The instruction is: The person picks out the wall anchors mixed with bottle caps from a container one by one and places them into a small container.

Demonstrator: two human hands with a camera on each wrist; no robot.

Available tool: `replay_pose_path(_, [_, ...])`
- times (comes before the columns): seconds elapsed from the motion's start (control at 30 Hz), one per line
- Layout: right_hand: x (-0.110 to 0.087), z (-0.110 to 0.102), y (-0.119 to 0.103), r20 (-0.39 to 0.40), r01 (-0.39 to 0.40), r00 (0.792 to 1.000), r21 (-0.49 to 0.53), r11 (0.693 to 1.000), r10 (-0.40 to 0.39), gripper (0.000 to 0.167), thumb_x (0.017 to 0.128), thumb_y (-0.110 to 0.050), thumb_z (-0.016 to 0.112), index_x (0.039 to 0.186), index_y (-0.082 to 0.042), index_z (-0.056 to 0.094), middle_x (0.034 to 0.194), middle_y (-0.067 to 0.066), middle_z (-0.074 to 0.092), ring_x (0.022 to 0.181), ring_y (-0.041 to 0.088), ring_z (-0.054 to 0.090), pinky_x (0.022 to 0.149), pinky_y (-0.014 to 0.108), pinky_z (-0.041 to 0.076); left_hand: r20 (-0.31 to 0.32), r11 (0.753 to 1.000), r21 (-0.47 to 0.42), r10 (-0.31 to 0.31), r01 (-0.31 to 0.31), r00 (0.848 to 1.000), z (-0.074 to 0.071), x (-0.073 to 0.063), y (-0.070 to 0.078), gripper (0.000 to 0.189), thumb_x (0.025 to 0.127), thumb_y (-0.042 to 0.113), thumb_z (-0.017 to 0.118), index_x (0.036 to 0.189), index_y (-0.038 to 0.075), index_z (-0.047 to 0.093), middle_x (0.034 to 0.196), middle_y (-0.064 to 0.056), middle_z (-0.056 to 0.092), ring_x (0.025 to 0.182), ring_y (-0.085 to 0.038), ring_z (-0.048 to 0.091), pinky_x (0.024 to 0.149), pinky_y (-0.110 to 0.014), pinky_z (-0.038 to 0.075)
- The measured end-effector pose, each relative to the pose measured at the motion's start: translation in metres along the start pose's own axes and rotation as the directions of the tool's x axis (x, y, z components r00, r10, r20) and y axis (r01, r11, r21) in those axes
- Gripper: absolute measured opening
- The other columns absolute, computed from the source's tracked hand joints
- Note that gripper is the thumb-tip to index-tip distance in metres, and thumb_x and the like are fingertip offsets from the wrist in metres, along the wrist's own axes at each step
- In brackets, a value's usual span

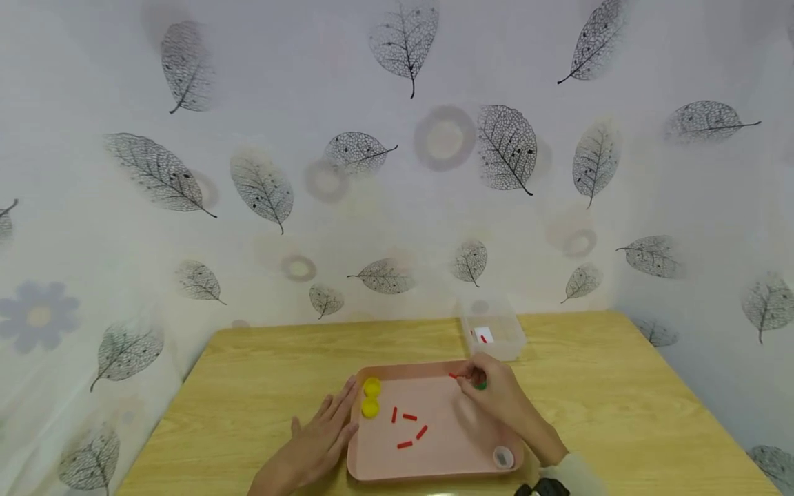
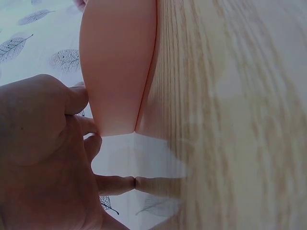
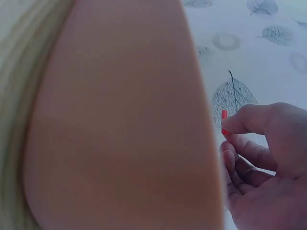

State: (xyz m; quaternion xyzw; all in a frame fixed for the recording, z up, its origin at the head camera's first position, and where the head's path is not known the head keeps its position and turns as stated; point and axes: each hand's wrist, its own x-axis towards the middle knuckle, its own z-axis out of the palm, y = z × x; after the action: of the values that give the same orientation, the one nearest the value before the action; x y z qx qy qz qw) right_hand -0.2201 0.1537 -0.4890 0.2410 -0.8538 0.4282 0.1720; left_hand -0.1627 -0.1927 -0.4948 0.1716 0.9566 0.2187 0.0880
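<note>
My right hand (image 1: 493, 393) is over the right part of a pink tray (image 1: 434, 441). Its thumb and forefinger pinch a small red stick (image 3: 224, 122), the other fingers curled in. Something green (image 1: 481, 386) shows partly behind that hand. On the tray lie several more red sticks (image 1: 405, 445), loosely spread left of the middle. Two yellow round pieces (image 1: 371, 408) sit one behind the other along the tray's left side. My left hand (image 1: 319, 441) lies by the left rim with fingers extended, fingertips at the tray's outer wall (image 2: 117, 72).
A small whitish round cup (image 1: 503, 457) stands in the tray's near right corner. Behind the tray is a clear plastic box (image 1: 509, 348) holding a white piece and a bit of red. The wooden table (image 1: 260, 386) ends at a leaf-patterned backdrop (image 1: 397, 227).
</note>
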Motion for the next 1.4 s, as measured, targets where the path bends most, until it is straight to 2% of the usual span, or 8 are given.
replay_pose_path(0.23, [0.009,-0.020,0.013,-0.051,0.045,0.998,-0.028,0.999,-0.047,0.019,0.083,0.008,0.079,0.089,-0.008,0.069,0.080,-0.007,0.061,0.068,0.005,0.055,0.058,0.024,0.051,-0.008,1.000,-0.007,-0.007,0.007,1.000,-0.001,-0.001,0.002,0.063,0.112,0.048,0.033,0.167,0.026,0.013,0.173,0.006,0.007,0.150,-0.044,0.028,0.092,-0.093,0.012])
replay_pose_path(0.43, [0.019,-0.035,0.024,-0.083,-0.007,0.997,-0.099,0.995,-0.001,0.015,0.085,0.005,0.077,0.089,-0.007,0.069,0.080,-0.006,0.062,0.068,0.007,0.055,0.060,0.024,0.049,0.005,1.000,-0.003,-0.006,0.006,1.000,-0.001,0.000,0.003,0.063,0.112,0.049,0.031,0.167,0.025,0.013,0.172,0.005,0.007,0.150,-0.044,0.027,0.092,-0.093,0.011])
replay_pose_path(0.8, [0.042,-0.052,0.046,-0.131,-0.044,0.991,-0.175,0.984,0.021,0.009,0.086,0.004,0.075,0.087,-0.003,0.070,0.076,0.001,0.063,0.067,0.010,0.054,0.059,0.024,0.047,-0.006,1.000,0.006,0.000,0.000,1.000,0.000,0.002,0.003,0.062,0.112,0.048,0.031,0.167,0.025,0.014,0.172,0.005,0.008,0.150,-0.043,0.028,0.092,-0.093,0.012])
replay_pose_path(1.23, [0.063,-0.054,0.071,-0.079,-0.132,0.990,-0.214,0.968,0.118,0.003,0.088,0.000,0.071,0.085,0.002,0.071,0.076,0.006,0.066,0.069,0.017,0.059,0.062,0.027,0.050,0.001,1.000,0.001,-0.012,0.012,1.000,0.000,0.000,0.002,0.063,0.111,0.049,0.031,0.167,0.025,0.013,0.172,0.005,0.008,0.150,-0.043,0.028,0.092,-0.093,0.012])
replay_pose_path(1.4, [0.067,-0.054,0.075,-0.074,-0.139,0.990,-0.251,0.958,0.124,0.004,0.088,0.002,0.071,0.084,0.001,0.071,0.077,0.007,0.065,0.068,0.018,0.059,0.062,0.030,0.050,-0.001,1.000,-0.001,-0.007,0.007,1.000,0.001,0.000,0.001,0.063,0.111,0.050,0.030,0.167,0.025,0.013,0.172,0.005,0.008,0.150,-0.044,0.028,0.092,-0.093,0.012])
